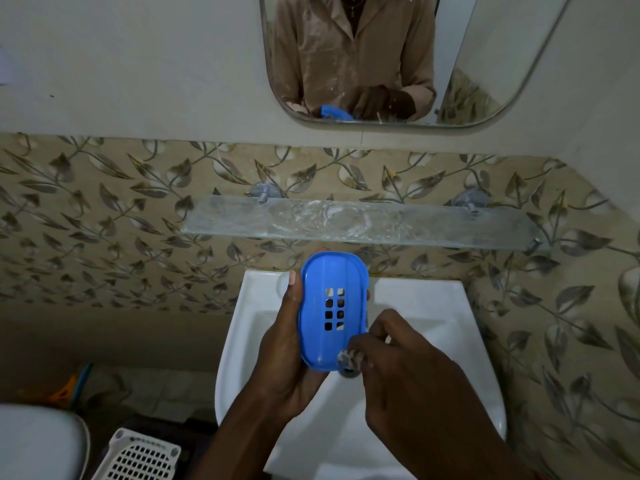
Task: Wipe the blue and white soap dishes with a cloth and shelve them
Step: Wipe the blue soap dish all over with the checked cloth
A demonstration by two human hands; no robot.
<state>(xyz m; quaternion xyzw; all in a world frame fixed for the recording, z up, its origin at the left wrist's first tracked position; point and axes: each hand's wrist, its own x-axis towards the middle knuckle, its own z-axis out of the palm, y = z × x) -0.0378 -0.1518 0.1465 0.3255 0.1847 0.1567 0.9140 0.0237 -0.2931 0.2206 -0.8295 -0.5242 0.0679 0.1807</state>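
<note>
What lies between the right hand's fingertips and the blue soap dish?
In the head view, a small wad of cloth, pinched by the right hand against the blue soap dish.

Glass shelf [360, 221] on wall above white sink [433, 306], smeared with pale streaks. Floor [156, 386] below left carries white perforated basket [140, 457].

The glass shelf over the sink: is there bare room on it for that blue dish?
Yes. The glass shelf carries nothing between its two wall brackets, only smears. The sink rim right of the hands is bare too. It is crowded mid-basin, where the left hand holds the blue dish and the right hand wipes.
</note>
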